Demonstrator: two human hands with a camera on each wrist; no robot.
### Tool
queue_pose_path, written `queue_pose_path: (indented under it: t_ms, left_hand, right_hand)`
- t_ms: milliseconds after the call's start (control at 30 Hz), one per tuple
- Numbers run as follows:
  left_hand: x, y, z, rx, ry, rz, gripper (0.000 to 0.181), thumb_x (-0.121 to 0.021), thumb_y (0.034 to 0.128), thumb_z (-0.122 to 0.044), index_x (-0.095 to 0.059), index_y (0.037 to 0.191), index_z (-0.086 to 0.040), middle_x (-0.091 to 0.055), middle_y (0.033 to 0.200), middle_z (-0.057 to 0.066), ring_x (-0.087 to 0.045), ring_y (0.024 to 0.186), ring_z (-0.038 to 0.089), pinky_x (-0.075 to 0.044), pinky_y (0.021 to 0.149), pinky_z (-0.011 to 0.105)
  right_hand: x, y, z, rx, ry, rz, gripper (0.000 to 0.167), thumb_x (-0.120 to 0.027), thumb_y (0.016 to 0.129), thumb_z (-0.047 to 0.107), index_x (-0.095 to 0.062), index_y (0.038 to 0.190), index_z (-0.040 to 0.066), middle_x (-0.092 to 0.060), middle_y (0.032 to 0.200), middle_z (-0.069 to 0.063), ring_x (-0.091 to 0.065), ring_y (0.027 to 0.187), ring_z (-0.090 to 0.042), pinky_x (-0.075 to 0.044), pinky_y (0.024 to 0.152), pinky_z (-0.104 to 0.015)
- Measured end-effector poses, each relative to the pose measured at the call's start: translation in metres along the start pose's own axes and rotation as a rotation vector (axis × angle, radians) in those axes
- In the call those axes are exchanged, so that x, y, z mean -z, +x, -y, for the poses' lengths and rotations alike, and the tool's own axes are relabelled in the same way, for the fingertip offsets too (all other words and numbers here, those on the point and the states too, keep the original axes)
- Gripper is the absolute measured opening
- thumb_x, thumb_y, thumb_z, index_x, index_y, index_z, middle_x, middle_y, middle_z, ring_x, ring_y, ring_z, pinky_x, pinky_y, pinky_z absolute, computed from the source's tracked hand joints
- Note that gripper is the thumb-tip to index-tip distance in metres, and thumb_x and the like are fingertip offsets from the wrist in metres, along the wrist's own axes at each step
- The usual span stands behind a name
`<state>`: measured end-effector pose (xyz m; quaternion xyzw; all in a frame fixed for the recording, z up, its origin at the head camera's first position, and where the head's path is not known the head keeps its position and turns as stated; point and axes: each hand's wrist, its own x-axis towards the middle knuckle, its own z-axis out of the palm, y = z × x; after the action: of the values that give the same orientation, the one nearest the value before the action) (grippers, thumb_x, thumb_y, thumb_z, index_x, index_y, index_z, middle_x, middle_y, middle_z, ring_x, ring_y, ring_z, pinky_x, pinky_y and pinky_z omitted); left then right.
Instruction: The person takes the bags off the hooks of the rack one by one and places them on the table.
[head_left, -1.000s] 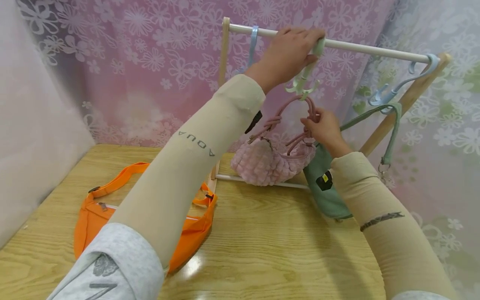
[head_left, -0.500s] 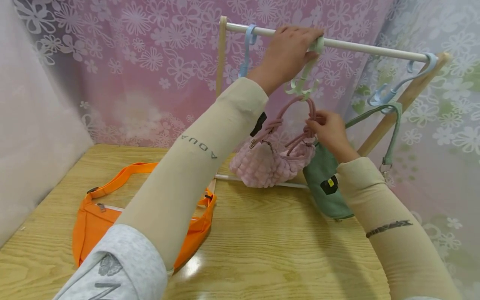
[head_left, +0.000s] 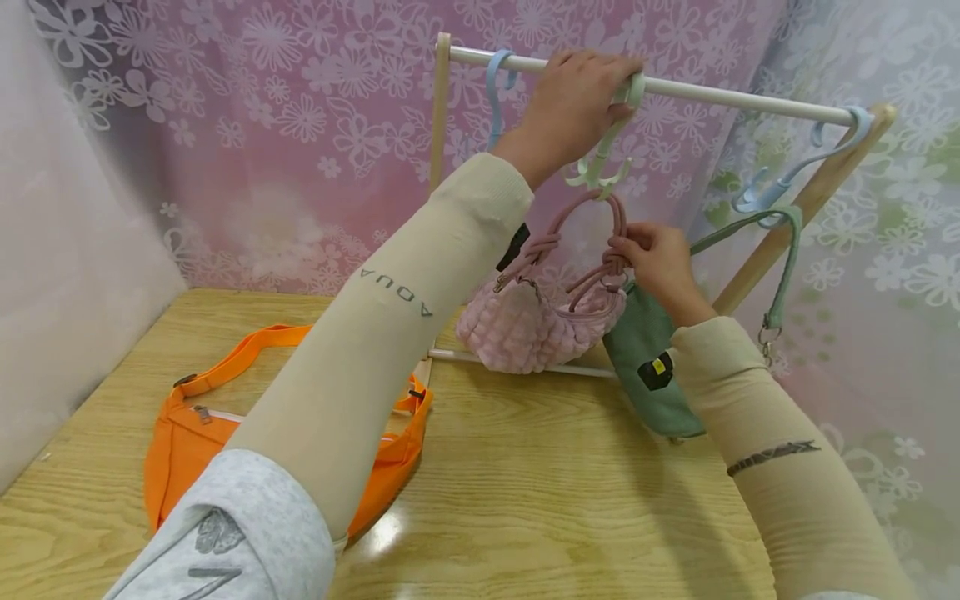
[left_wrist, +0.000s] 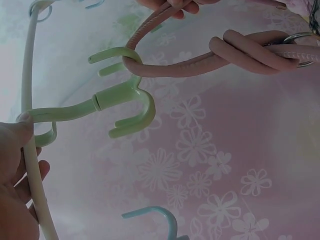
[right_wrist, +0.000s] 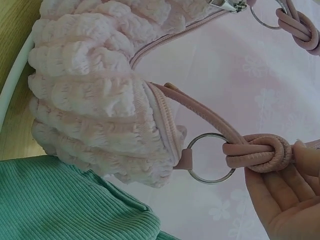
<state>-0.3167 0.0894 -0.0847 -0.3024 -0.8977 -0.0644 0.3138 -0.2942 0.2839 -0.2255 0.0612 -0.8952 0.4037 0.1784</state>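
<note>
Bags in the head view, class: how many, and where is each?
3: an orange bag on the table, partly hidden; a pink ruched handbag hanging from the green hook; a green corduroy shoulder bag hanging from the rightmost blue hook. Others could be hidden.

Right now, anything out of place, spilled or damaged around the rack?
No spill or damage shows. Only the orange bag stands out: it lies on the table, partly hidden by the left sleeve, while the pink bag and green bag are looped over a green hook and a blue hook respectively.
</note>
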Motion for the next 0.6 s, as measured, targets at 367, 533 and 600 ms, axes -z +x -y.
queue_pose_path:
  t_ms: [367, 533, 600]
  left_hand:
    - [0.0012, -0.003, 0.0009, 0.008, -0.003, -0.003, 0.049, -0.046, 0.1005, -0.042, -0.043, 0.146, -0.024, -0.052, 0.141, -0.012, -0.043, 0.133, 0.006, -0.022, 0.113, 0.025]
    - [0.0021, -0.0032, 0.0009, 0.017, -0.001, 0.0, 0.048, -0.045, 0.1004, -0.043, -0.043, 0.145, -0.025, -0.051, 0.142, -0.013, -0.043, 0.133, 0.005, -0.024, 0.112, 0.025]
    - [0.0015, -0.004, 0.0015, 0.017, 0.002, 0.003, 0.047, -0.045, 0.1002, -0.044, -0.044, 0.144, -0.026, -0.051, 0.141, -0.014, -0.043, 0.133, 0.005, -0.024, 0.112, 0.025]
  right_hand:
    - [-0.0022, -0.0026, -0.0005, -0.034, 0.033, -0.042, 0.037, -0.06, 0.097, 0.023, -0.066, 0.12, -0.005, -0.071, 0.106, -0.013, -0.066, 0.076, 0.002, -0.054, 0.073, -0.017]
    - [-0.001, -0.0033, 0.0029, -0.06, 0.023, -0.081, 0.039, -0.058, 0.097, 0.026, -0.065, 0.122, -0.003, -0.07, 0.11, -0.014, -0.065, 0.077, 0.004, -0.054, 0.078, -0.019]
    - [-0.0009, -0.0032, 0.0044, -0.074, 0.014, -0.09, 0.041, -0.058, 0.097, 0.028, -0.065, 0.124, -0.002, -0.07, 0.113, -0.014, -0.064, 0.078, 0.004, -0.054, 0.079, -0.02]
